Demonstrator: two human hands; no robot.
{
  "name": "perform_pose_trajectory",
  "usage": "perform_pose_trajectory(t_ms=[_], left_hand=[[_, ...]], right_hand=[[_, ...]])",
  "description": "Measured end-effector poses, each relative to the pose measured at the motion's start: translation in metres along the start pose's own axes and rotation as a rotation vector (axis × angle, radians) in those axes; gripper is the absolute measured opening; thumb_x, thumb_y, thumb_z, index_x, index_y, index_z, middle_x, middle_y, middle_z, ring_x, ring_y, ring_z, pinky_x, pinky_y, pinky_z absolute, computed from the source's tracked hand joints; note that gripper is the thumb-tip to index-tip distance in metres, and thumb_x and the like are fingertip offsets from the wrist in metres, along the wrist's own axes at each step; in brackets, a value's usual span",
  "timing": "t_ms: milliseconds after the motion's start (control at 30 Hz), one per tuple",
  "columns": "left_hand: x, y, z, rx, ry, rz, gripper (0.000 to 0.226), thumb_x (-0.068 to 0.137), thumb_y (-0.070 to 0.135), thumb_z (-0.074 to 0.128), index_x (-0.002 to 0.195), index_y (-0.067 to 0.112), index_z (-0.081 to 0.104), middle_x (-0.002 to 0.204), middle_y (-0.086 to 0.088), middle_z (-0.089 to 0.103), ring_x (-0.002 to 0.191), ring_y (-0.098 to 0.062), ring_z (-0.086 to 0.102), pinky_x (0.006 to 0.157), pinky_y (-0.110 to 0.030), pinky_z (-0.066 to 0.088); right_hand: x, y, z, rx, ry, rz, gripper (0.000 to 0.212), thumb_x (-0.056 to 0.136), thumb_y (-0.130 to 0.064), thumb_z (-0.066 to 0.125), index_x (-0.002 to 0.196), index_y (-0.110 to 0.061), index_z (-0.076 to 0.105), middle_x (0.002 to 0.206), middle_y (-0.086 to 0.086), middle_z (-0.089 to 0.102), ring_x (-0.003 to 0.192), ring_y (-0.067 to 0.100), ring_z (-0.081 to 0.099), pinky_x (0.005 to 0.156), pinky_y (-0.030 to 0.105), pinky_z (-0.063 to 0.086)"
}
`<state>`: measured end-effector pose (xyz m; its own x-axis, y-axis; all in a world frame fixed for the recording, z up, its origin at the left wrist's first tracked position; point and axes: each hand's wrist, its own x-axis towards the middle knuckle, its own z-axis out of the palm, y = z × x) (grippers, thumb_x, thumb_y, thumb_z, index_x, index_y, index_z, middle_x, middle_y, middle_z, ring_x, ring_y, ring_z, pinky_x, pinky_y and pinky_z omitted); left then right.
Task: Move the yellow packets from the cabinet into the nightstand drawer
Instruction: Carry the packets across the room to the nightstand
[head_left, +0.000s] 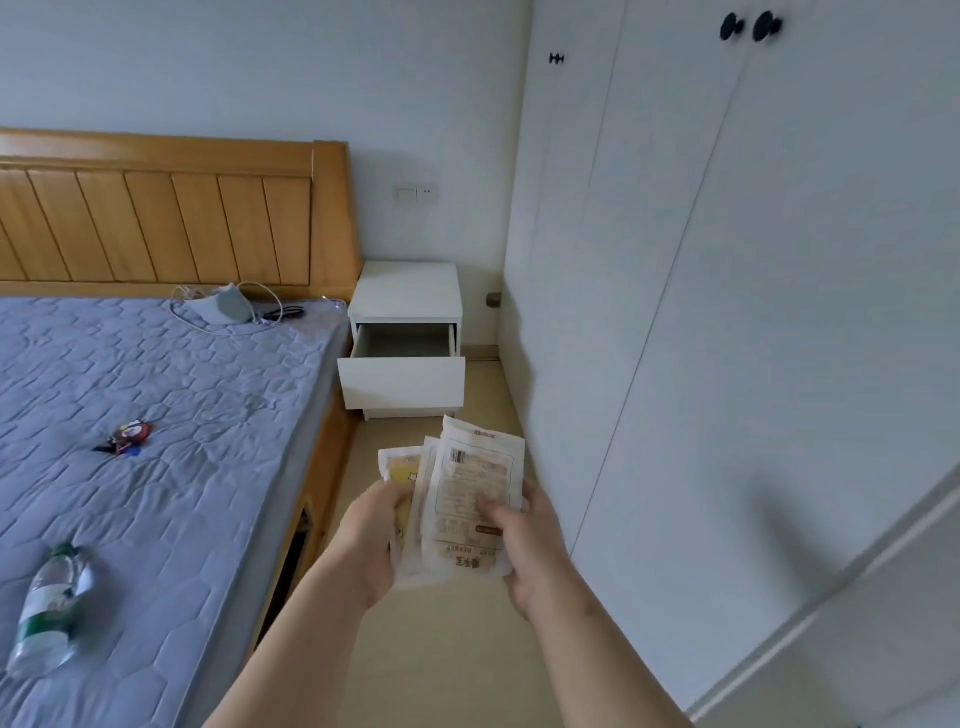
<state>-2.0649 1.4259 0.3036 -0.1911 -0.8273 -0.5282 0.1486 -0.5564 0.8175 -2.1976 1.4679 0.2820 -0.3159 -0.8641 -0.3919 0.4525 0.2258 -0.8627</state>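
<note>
Yellow packets (462, 483): flat, soft pouches with crinkled sealed edges, pale cream and yellow, printed with text and a barcode; fanned in a loose stack held over the floor (441, 649), between bed and cabinet, short of the nightstand.
Packet count: at least three edges show; the exact number cannot be told.
Left hand (371, 540): curled round the left side of the stack, gripping it.
Right hand (530, 551): thumb pressed on the face of the top packet, fingers wrapped beneath the right edge.
Nightstand (408, 288): one, a white smooth box with a flat top, in the corner beside the bed.
Drawer (402, 384): one, pulled out, plain white front, grey inside; nothing visible in the part that shows.
Cabinet (779, 312): tall flat white panels along the right, matte, with narrow seams.
Knobs (732, 26): three, black and round, two side by side and one apart to the left.
Mattress (156, 415): blue-grey quilted cover with a stitched hexagon pattern.
Headboard (156, 223): honey-coloured wood, slatted panels.
Bottle (49, 608): one clear plastic bottle with a green label, lying on the mattress.
Small wrapper (127, 436): one red and dark item, too blurred to identify.
Grey pouch (221, 306): one soft fabric shape near the headboard, with white and black cables (270, 306) looped around it.
Wall plate (415, 194): one white switch and socket above the nightstand.
</note>
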Motion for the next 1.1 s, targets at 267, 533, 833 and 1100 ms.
perform_pose_trajectory(t_ms=[267, 533, 833, 1100], left_hand=[[0.124, 0.066, 0.007, 0.002, 0.089, 0.055, 0.017, 0.098, 0.009, 0.044, 0.104, 0.011, 0.06, 0.1, -0.018, 0.069, 0.085, -0.036, 0.066, 0.074, -0.049, 0.054], [0.268, 0.166, 0.048, -0.053, 0.242, 0.071, 0.01, 0.097, 0.015, 0.048, 0.097, 0.02, 0.057, 0.102, -0.013, 0.069, 0.09, -0.034, 0.068, 0.089, -0.057, 0.05], [0.4, 0.219, 0.032, -0.067, 0.337, 0.043, 0.009, 0.096, 0.014, 0.05, 0.095, 0.021, 0.055, 0.105, -0.012, 0.068, 0.092, -0.033, 0.067, 0.087, -0.055, 0.052], [0.571, 0.295, -0.001, -0.049, 0.353, 0.017, 0.011, 0.097, 0.013, 0.049, 0.106, 0.017, 0.054, 0.091, -0.007, 0.066, 0.079, -0.026, 0.065, 0.071, -0.044, 0.054]], right_hand=[[0.138, -0.036, 0.037, 0.047, 0.006, 0.057, 0.028, 0.086, -0.001, 0.061, 0.113, -0.007, 0.057, 0.099, 0.013, 0.069, 0.088, 0.029, 0.067, 0.075, 0.044, 0.056], [0.314, -0.109, 0.075, 0.005, -0.1, 0.06, 0.021, 0.087, -0.004, 0.061, 0.108, -0.008, 0.062, 0.102, 0.01, 0.071, 0.092, 0.026, 0.068, 0.07, 0.04, 0.057], [0.45, -0.121, 0.119, -0.021, -0.063, 0.154, 0.021, 0.087, -0.005, 0.062, 0.108, -0.006, 0.061, 0.102, 0.012, 0.07, 0.092, 0.028, 0.067, 0.078, 0.047, 0.057], [0.602, -0.139, 0.185, -0.014, 0.097, 0.177, 0.018, 0.088, -0.005, 0.062, 0.106, -0.008, 0.061, 0.101, 0.011, 0.069, 0.091, 0.027, 0.066, 0.072, 0.042, 0.057]])
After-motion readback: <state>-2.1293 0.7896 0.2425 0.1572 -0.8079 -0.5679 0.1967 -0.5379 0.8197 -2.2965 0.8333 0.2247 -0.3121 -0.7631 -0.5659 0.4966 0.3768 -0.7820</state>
